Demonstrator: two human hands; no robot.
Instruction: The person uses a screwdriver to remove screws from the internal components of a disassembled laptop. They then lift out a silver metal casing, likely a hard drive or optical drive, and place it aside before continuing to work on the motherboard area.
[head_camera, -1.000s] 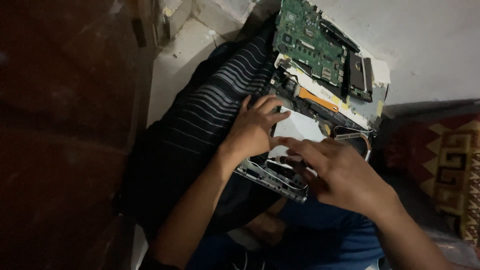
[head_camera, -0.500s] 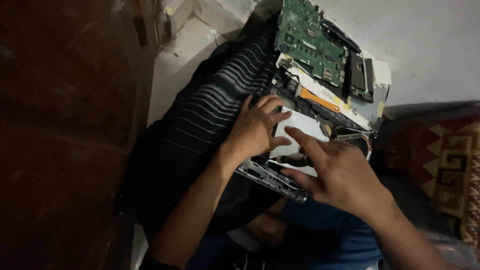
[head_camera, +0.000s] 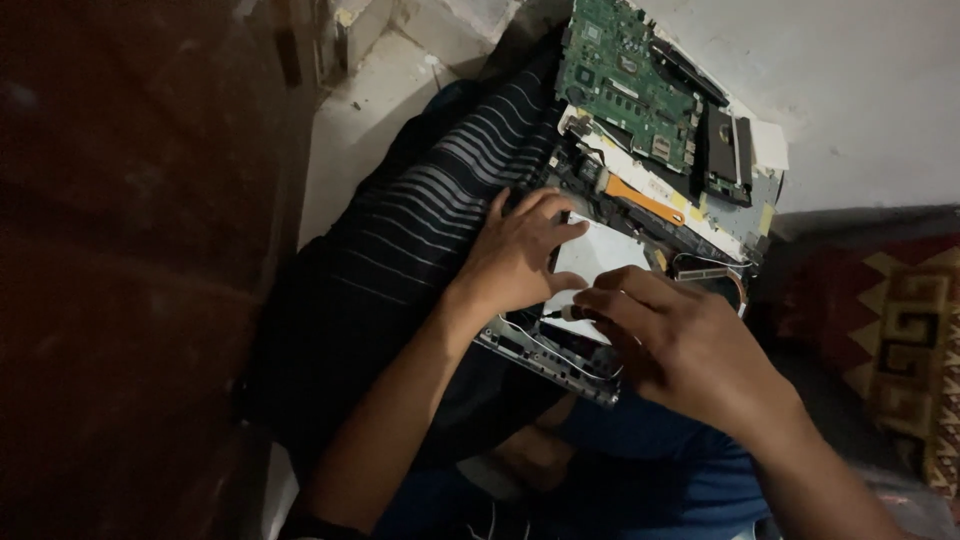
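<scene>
An opened laptop chassis (head_camera: 640, 215) lies across my lap, with a white rectangular plate (head_camera: 597, 255) and an orange ribbon cable (head_camera: 640, 198) showing inside. My left hand (head_camera: 520, 255) rests flat on the chassis at the plate's left edge, fingers spread. My right hand (head_camera: 665, 340) is over the near part of the chassis, its fingers pinched on a small slim tool (head_camera: 562, 313) whose tip points left. A green circuit board (head_camera: 625, 85) lies on the far end of the chassis.
A dark striped cloth (head_camera: 430, 220) lies under the chassis on my left. A pale floor (head_camera: 860, 90) stretches beyond it. A patterned red rug (head_camera: 880, 310) is at the right. A dark brown surface (head_camera: 120, 250) fills the left side.
My right hand has moved left across the white plate toward my left hand and closed its fingers on the small tool. My left hand has stayed in place.
</scene>
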